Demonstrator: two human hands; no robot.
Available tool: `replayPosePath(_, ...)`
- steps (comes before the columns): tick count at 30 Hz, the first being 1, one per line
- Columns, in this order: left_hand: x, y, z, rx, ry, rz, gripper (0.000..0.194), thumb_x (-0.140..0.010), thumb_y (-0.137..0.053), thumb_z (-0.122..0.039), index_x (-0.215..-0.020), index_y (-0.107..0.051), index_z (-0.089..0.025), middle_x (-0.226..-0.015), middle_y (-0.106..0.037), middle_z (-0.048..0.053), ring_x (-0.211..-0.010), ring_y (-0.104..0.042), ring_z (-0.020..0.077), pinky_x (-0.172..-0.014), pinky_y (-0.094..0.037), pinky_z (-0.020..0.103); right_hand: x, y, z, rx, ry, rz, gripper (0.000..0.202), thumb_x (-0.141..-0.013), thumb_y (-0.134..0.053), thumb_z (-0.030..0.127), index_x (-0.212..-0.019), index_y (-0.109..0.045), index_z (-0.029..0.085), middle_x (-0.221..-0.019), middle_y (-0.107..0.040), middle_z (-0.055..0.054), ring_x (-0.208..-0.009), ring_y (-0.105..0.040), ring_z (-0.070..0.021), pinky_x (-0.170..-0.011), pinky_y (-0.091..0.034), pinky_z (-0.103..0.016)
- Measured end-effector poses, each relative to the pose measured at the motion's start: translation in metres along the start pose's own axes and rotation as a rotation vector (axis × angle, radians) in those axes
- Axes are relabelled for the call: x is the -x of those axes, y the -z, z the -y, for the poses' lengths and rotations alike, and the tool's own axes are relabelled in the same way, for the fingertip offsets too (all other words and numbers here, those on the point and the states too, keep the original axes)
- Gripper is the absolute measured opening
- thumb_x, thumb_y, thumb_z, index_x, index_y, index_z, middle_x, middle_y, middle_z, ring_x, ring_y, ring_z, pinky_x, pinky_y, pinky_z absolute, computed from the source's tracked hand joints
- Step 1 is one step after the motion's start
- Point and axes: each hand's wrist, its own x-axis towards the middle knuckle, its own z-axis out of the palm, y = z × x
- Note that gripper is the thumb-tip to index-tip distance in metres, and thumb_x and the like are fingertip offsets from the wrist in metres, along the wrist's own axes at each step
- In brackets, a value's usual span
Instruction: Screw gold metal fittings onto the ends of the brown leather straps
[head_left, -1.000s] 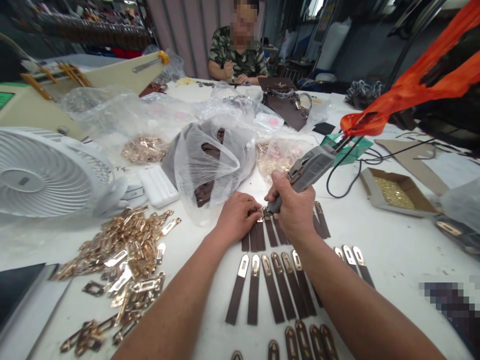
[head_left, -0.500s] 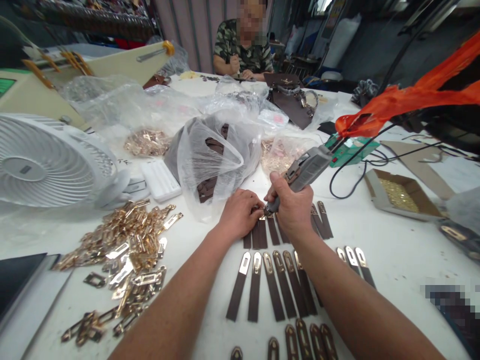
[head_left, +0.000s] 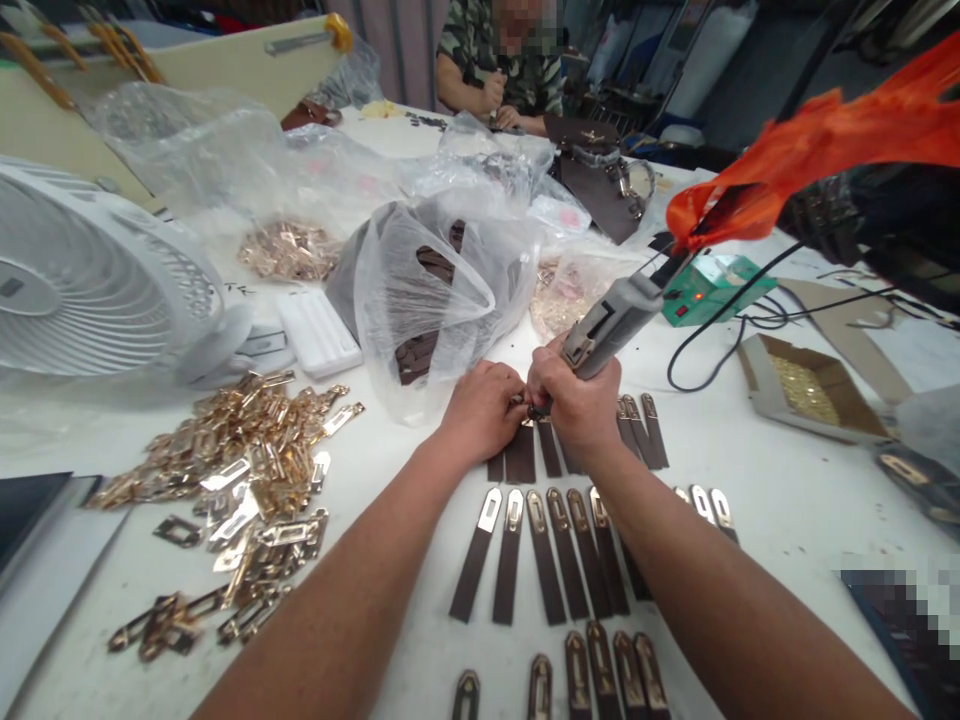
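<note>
My right hand (head_left: pixel 574 395) is wrapped around a grey electric screwdriver (head_left: pixel 619 318), which slants down to the left and hangs from an orange wrapping (head_left: pixel 720 212). Its tip meets the gold-coloured end of a brown strap (head_left: pixel 520 458). My left hand (head_left: pixel 484 410) is closed at that same end, fingertips pinched beside the screwdriver tip; the exact contact is partly hidden. Other brown straps with gold metal ends (head_left: pixel 551 560) lie in rows below and beside my hands, some covered by my right forearm.
Loose gold metal pieces (head_left: pixel 247 450) are heaped at left, near a white fan (head_left: pixel 97 280). A plastic bag of brown straps (head_left: pixel 435 300) stands ahead. At right are a green power box (head_left: pixel 712 285) and a cardboard tray (head_left: pixel 810 390) of small gold parts. A person (head_left: pixel 499 70) sits opposite.
The view has tilted down slightly, so most things sit higher in the picture. My right hand and the screwdriver have come closer to my left fingers. Both hands keep their grip.
</note>
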Motion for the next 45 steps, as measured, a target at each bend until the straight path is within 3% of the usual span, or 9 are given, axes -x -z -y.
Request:
replayPosePath(7, 0.001, 0.0, 0.0, -0.003, 0.024, 0.001, 0.012, -0.096, -0.069, -0.029, -0.101, -0.076, -0.021, -0.118, -0.073, 0.009, -0.12, -0.058, 0.0359, -0.095, -0.049, 0.052, -0.002, -0.001, -0.005, -0.016, -0.031, 0.008, 0.041, -0.085, -0.077, 0.043, -0.062, -0.05, 0.022, -0.056, -0.05, 0.003, -0.051, -0.045, -0.0118, -0.052, -0.041, -0.028)
replayPosePath(13, 0.001, 0.007, -0.001, 0.007, -0.019, -0.004, 0.01, -0.094, -0.074, -0.027, -0.102, -0.078, -0.023, -0.112, -0.075, 0.006, -0.117, -0.062, 0.0296, -0.104, -0.047, 0.048, -0.005, 0.011, 0.011, -0.13, -0.054, 0.02, 0.05, -0.081, -0.087, 0.058, -0.069, -0.06, 0.019, -0.059, -0.059, 0.0, -0.054, -0.054, -0.0134, -0.055, -0.046, -0.027)
replayPosePath(17, -0.001, 0.008, 0.0, 0.029, -0.034, 0.014, 0.013, -0.095, -0.074, -0.027, -0.106, -0.081, -0.025, -0.114, -0.076, 0.005, -0.117, -0.063, 0.0275, -0.107, -0.046, 0.047, 0.009, 0.046, 0.039, -0.3, 0.025, -0.09, 0.044, -0.082, -0.089, 0.053, -0.075, -0.061, 0.02, -0.057, -0.057, 0.003, -0.051, -0.054, -0.0141, -0.053, -0.049, -0.028)
replayPosePath(20, -0.002, 0.007, 0.002, 0.038, -0.045, 0.008, 0.017, -0.097, -0.07, -0.028, -0.11, -0.08, -0.023, -0.116, -0.076, 0.006, -0.117, -0.063, 0.0281, -0.107, -0.045, 0.049, 0.026, 0.081, 0.051, -0.337, -0.014, -0.153, 0.045, -0.08, -0.091, 0.051, -0.075, -0.059, 0.021, -0.055, -0.053, 0.005, -0.049, -0.051, -0.0131, -0.053, -0.051, -0.029)
replayPosePath(23, -0.004, 0.005, 0.001, 0.039, -0.101, -0.075, 0.022, -0.103, -0.063, -0.032, -0.112, -0.08, -0.02, -0.115, -0.077, 0.008, -0.115, -0.064, 0.0284, -0.106, -0.046, 0.05, 0.042, 0.108, 0.047, -0.305, -0.081, -0.258, 0.047, -0.079, -0.093, 0.05, -0.073, -0.057, 0.02, -0.055, -0.052, 0.005, -0.048, -0.05, -0.0123, -0.051, -0.051, -0.028)
replayPosePath(26, -0.004, 0.002, -0.007, 0.055, -0.235, -0.143, 0.026, -0.106, -0.06, -0.033, -0.115, -0.079, -0.019, -0.121, -0.076, 0.009, -0.118, -0.064, 0.0272, -0.109, -0.048, 0.048, 0.054, 0.123, 0.036, -0.303, -0.114, -0.342, 0.046, -0.079, -0.093, 0.049, -0.073, -0.057, 0.02, -0.055, -0.052, 0.005, -0.048, -0.051, -0.0123, -0.051, -0.052, -0.029)
replayPosePath(31, -0.002, 0.001, -0.019, 0.062, -0.377, -0.078, 0.025, -0.106, -0.061, -0.033, -0.119, -0.079, -0.021, -0.128, -0.076, 0.007, -0.121, -0.064, 0.0258, -0.111, -0.049, 0.047, 0.064, 0.133, 0.031, -0.313, -0.149, -0.326, 0.046, -0.081, -0.092, 0.048, -0.074, -0.057, 0.02, -0.056, -0.052, 0.005, -0.047, -0.051, -0.012, -0.05, -0.049, -0.028)
replayPosePath(37, -0.003, -0.001, -0.016, 0.039, -0.341, 0.002, 0.025, -0.104, -0.062, -0.035, -0.119, -0.079, -0.024, -0.129, -0.077, 0.006, -0.12, -0.066, 0.0264, -0.109, -0.049, 0.049, 0.068, 0.144, 0.029, -0.337, -0.323, -0.229, 0.049, -0.077, -0.094, 0.051, -0.076, -0.055, 0.02, -0.057, -0.049, 0.006, -0.045, -0.047, -0.0107, -0.047, -0.047, -0.027)
replayPosePath(45, -0.003, -0.004, -0.014, 0.017, -0.334, -0.002, 0.026, -0.103, -0.064, -0.037, -0.119, -0.079, -0.024, -0.131, -0.076, 0.005, -0.12, -0.066, 0.0271, -0.107, -0.049, 0.049, 0.069, 0.14, 0.025, -0.404, -0.383, -0.239, 0.053, -0.074, -0.096, 0.052, -0.071, -0.054, 0.019, -0.056, -0.048, 0.006, -0.044, -0.046, -0.0093, -0.046, -0.048, -0.026)
